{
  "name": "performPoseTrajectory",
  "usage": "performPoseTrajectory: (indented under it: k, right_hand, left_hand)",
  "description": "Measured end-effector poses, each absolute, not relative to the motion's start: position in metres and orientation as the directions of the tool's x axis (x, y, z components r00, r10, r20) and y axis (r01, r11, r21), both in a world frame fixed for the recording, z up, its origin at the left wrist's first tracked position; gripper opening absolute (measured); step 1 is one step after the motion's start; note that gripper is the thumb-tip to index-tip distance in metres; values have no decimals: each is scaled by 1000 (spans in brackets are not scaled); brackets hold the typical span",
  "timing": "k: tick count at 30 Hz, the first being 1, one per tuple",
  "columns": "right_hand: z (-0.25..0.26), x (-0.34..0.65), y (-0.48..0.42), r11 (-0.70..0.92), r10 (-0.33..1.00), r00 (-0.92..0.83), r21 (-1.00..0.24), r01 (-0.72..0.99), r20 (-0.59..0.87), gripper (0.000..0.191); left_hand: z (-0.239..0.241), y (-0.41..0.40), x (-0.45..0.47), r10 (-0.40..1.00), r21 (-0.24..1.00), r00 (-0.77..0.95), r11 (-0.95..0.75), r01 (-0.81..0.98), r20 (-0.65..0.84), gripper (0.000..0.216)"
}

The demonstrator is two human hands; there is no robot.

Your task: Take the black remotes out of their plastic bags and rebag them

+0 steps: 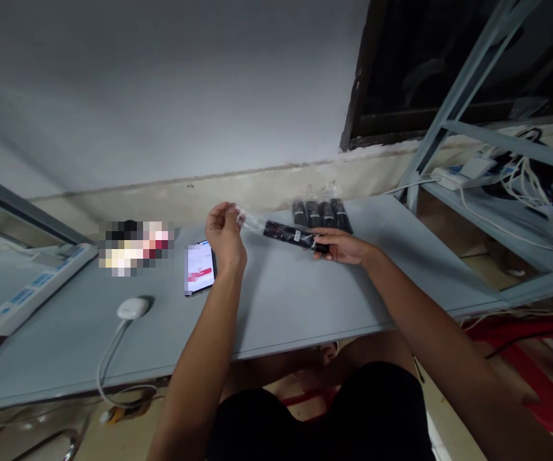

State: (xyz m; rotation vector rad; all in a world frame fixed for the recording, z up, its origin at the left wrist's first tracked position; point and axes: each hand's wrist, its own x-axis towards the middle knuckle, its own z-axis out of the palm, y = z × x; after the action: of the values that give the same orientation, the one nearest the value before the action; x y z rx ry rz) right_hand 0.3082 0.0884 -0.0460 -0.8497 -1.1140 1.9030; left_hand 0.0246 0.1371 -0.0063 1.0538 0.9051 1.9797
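Observation:
Over the middle of the table, a black cylindrical item with a white label [288, 234] lies slantwise inside a clear plastic bag [250, 219]. My left hand [227, 232] pinches the loose end of the bag between thumb and fingers. At the other end, my right hand [341, 246] is closed around the black cylinder. Behind it, against the wall, several similar black items in clear bags [322, 214] lie side by side. What kind of item the cylinder is cannot be made out.
A phone with a lit screen [200, 269] lies left of my left forearm. Farther left are a white rounded device with a cable [133, 308], a blurred-out patch [135, 246] and a power strip [41, 288]. Metal shelving with cables [488, 166] stands at right.

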Motion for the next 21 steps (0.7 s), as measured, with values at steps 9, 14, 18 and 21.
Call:
performPoseTrajectory:
  k: [9, 14, 18, 21]
  right_hand:
    - [-43, 313, 87, -248, 898, -409, -955, -161, -164, 54]
    - [-39, 314, 84, -235, 889, -427, -965, -119, -164, 57]
    - [-36, 317, 81, -266, 864, -456, -962, -56, -213, 49]
    - [-32, 322, 80, -283, 870, -422, -959, -5, -254, 46]
  left_hand:
    - [2, 111, 26, 522, 365, 77, -687, 629, 849, 33]
    - [-8, 100, 50, 465, 64, 739, -863, 501, 488, 67]
    - [-14, 98, 55, 548, 117, 779, -833, 541, 305, 55]
    - [-11, 100, 48, 589, 140, 757, -806, 575, 282, 50]
